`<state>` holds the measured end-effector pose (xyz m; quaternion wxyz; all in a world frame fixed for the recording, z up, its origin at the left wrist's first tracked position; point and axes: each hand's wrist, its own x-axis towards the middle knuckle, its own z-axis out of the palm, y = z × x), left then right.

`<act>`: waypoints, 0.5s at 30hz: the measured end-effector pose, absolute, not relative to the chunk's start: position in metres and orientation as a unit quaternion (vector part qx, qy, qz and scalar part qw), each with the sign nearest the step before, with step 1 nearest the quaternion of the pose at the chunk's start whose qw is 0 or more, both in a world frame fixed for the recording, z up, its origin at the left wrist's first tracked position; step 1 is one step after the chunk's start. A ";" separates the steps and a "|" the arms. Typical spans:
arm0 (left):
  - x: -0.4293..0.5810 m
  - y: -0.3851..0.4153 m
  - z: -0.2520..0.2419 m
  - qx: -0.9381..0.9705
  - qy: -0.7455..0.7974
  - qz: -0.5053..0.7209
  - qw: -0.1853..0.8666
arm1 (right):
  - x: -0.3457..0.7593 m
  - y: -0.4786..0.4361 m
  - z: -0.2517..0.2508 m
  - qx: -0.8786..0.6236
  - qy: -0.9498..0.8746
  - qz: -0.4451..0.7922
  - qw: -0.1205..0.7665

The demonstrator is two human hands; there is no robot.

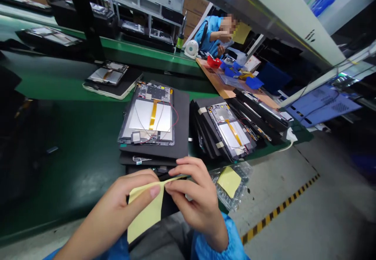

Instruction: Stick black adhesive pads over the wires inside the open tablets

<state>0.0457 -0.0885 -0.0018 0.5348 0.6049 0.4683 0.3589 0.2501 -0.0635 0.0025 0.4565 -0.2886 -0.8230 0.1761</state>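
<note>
My left hand [129, 197] grips a pale yellow paper sheet [146, 217], with the thumb pressed on its upper edge. The sheet hangs tilted in front of my lap. From the other side, the thumb and forefinger of my right hand [195, 193] pinch the same sheet's top edge, with the other fingers slightly raised. Just beyond my hands is a stack of black pads with an opened tablet [149, 115] on top. Its circuit board, silvery battery, orange ribbon strip and thin red and black wires are exposed.
To the right, a tilted stack carries another opened tablet [229, 130]; more units [261, 111] lean beyond it. Another yellow sheet [229, 181] lies on clear plastic at the bench's right edge. A further tablet [108, 73] lies back left. A co-worker [210, 32] sits behind blue bins [232, 71].
</note>
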 end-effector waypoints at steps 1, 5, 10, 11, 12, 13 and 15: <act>0.044 -0.089 -0.004 0.602 0.468 0.364 0.535 | 0.248 -0.064 0.001 -0.286 -0.826 0.177 0.452; 0.041 -0.087 -0.007 0.607 0.467 0.370 0.527 | 0.247 -0.066 -0.005 -0.286 -0.828 0.215 0.431; 0.040 -0.086 -0.006 0.617 0.465 0.368 0.518 | 0.248 -0.066 -0.008 -0.298 -0.820 0.207 0.443; 0.040 -0.086 -0.006 0.620 0.461 0.369 0.517 | 0.248 -0.065 -0.010 -0.296 -0.820 0.197 0.448; 0.041 -0.086 -0.005 0.622 0.459 0.370 0.516 | 0.248 -0.065 -0.011 -0.294 -0.819 0.186 0.456; 0.042 -0.086 -0.005 0.622 0.457 0.371 0.516 | 0.248 -0.065 -0.013 -0.293 -0.818 0.172 0.465; 0.044 -0.087 -0.005 0.613 0.458 0.376 0.523 | 0.247 -0.065 -0.017 -0.291 -0.817 0.138 0.479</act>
